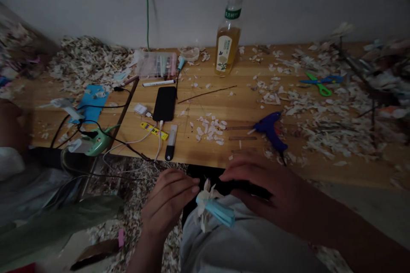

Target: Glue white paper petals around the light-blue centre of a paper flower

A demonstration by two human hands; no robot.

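Observation:
My left hand (pixel 168 200) and my right hand (pixel 269 187) are low in front of the wooden table (pixel 243 111), over my lap. Between them is a small white flower-like piece on a light blue wrapped stem (pixel 214 210). The fingertips of my left hand touch the white petals. My right hand arches over the stem's far end, fingers bent; I cannot tell whether it grips the stem. A blue glue gun (pixel 270 130) lies on the table just beyond my right hand.
A black phone (pixel 165 103) on a white cable, a box cutter (pixel 171 141), a bottle of yellow liquid (pixel 228 36), green-blue scissors (pixel 320 83), a clear pen box (pixel 156 65) and a thin stick (pixel 206 92) lie on the table. White petal scraps cover both sides and the floor. Another person sits at left (pixel 13 153).

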